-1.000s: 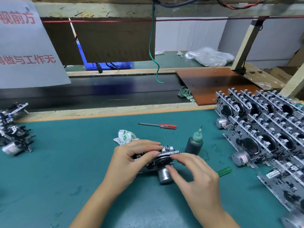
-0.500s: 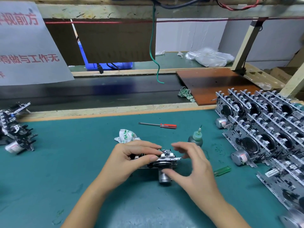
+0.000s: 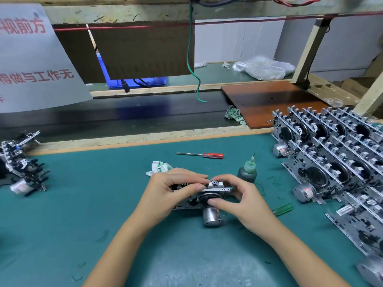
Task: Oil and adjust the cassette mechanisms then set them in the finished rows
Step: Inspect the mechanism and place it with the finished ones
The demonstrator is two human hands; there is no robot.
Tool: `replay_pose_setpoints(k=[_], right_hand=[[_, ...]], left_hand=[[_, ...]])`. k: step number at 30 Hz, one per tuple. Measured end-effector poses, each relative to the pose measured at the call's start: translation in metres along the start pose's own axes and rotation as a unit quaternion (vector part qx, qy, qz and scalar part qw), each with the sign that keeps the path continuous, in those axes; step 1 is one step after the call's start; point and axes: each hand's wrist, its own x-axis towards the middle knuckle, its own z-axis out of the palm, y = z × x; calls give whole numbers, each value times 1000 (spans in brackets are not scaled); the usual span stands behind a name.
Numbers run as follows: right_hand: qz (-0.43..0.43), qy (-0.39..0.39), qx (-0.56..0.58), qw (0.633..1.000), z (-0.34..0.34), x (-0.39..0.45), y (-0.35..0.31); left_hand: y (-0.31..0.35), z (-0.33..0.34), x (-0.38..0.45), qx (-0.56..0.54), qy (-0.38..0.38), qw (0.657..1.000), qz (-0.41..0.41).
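Mechanisms wait at far left, well apart from the work. Left hand grips the cassette mechanism at mat centre, fingers curled over its top edge, thumb on the near face. Right hand pinches its right end, thumb by the flywheel. Adjustment probably goes best with the left hand bracing firmly while the right makes small moves. Oil bottle stands just behind; finished rows fill the right.

My left hand and right hand are bare: no gloves, rings or watch. Both forearms are uncovered right down to the frame's bottom edge, no sleeve showing. My fingernails are short and plain.
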Motion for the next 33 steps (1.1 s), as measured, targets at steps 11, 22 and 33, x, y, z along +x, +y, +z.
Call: replay_pose_setpoints(k=[11,22,33], right_hand=[[-3,-5,6,1000,3,6,4],[-3,-8,22,1000,3,4,1],[7,-9,32,999,2,4,0]], left_hand=[[-5,1,1,34,14,999,28],[-6,1,1,47,16,998,37],[-6,2,1,38,18,999,33]])
